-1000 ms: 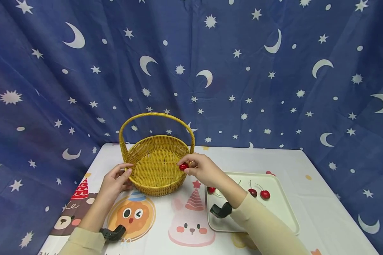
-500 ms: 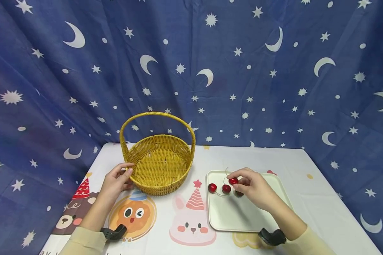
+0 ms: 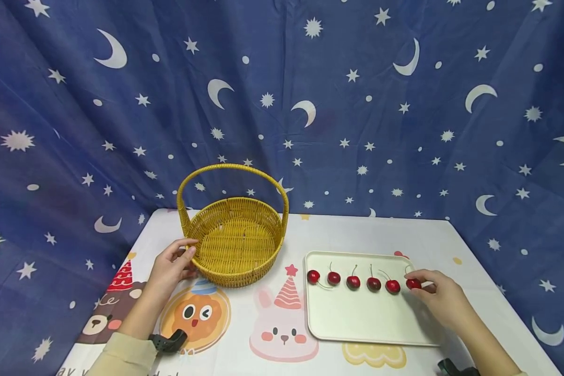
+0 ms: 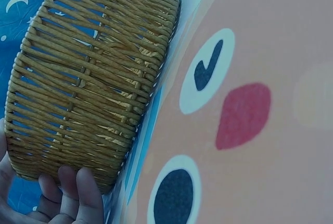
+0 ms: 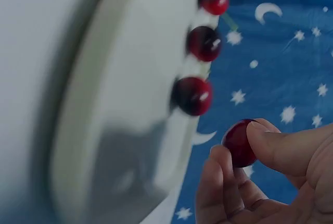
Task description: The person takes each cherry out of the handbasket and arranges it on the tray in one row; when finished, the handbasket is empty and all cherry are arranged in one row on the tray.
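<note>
A yellow woven basket (image 3: 237, 271) with a tall arched handle stands left of centre, nothing inside it. At its left side my left hand (image 3: 170, 266) grips the rim; in the left wrist view several fingertips (image 4: 87, 187) rest against the basket's outer weave (image 4: 88, 83). Over the right end of the cream tray (image 3: 366, 326), my right hand (image 3: 444, 297) pinches a red cherry (image 3: 413, 283) by its body between thumb and fingers, as the right wrist view of this cherry (image 5: 238, 143) shows. Several stemmed cherries (image 3: 353, 282) lie in a row across the tray.
A white tablecloth (image 3: 348, 235) with cartoon prints covers the table. Behind it and on both sides hangs a blue curtain (image 3: 282, 78) with moons and stars. A printed rabbit (image 3: 283, 334) lies between basket and tray.
My right hand has moved from the basket's right rim across the tray to its right end, a cherry in its fingers. The row of cherries is uncovered. My left hand has stayed on the basket.
</note>
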The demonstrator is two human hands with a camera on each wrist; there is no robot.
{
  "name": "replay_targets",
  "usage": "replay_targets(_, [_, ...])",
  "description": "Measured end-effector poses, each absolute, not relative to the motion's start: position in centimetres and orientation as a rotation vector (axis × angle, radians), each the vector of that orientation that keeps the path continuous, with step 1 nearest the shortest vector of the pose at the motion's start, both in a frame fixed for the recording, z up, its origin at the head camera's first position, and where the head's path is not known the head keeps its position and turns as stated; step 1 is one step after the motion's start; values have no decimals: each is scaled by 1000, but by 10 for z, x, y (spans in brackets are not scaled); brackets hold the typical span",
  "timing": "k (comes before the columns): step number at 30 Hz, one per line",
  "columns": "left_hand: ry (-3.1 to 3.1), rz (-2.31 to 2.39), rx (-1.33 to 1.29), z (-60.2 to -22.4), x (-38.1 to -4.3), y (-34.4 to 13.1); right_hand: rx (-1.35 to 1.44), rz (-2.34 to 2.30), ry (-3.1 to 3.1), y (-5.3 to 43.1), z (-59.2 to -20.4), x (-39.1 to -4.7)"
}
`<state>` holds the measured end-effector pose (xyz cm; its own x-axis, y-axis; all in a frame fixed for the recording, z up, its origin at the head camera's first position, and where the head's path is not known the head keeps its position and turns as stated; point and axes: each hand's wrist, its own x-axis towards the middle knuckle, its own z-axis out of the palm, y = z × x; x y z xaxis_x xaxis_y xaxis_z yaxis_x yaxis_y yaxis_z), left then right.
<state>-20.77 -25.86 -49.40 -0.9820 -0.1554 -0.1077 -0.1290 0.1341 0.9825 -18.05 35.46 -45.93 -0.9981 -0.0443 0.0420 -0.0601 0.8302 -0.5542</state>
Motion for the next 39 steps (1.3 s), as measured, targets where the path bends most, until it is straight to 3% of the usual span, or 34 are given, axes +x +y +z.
replay_targets(11, [-2328, -2035, 261, -494, -208, -258, -125, 904, -3079, 367, -481, -196])
replay_targets(20, [-2315, -2059, 241, -495, -207, -258, -48, 739, -3083, 365, -486, -198])
replay_targets(39, [-2322, -2047, 268, -495, -207, -258, -81, 907, -3070, 370, -487, -196])
